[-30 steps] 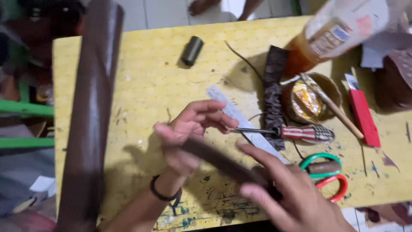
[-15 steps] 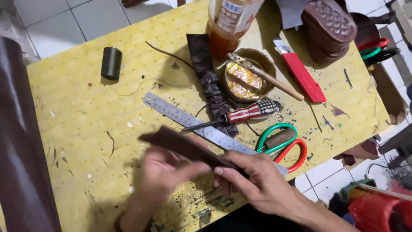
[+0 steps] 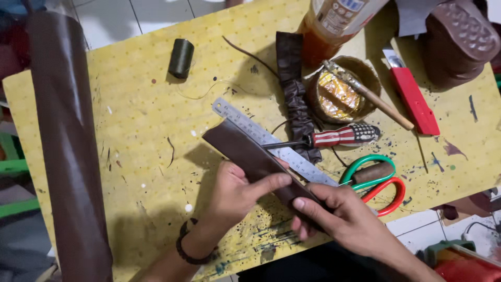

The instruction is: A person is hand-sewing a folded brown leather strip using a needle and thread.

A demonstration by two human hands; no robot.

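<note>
Gripping leather strip (image 3: 245, 149), both hands, beside ruler (image 3: 271, 141).

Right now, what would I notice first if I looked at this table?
Probably the two hands at the front: the left hand and right hand hold a dark brown leather strip over a metal ruler. A big brown leather roll fills the left side, and bright green-and-red scissors lie to the right.
</note>
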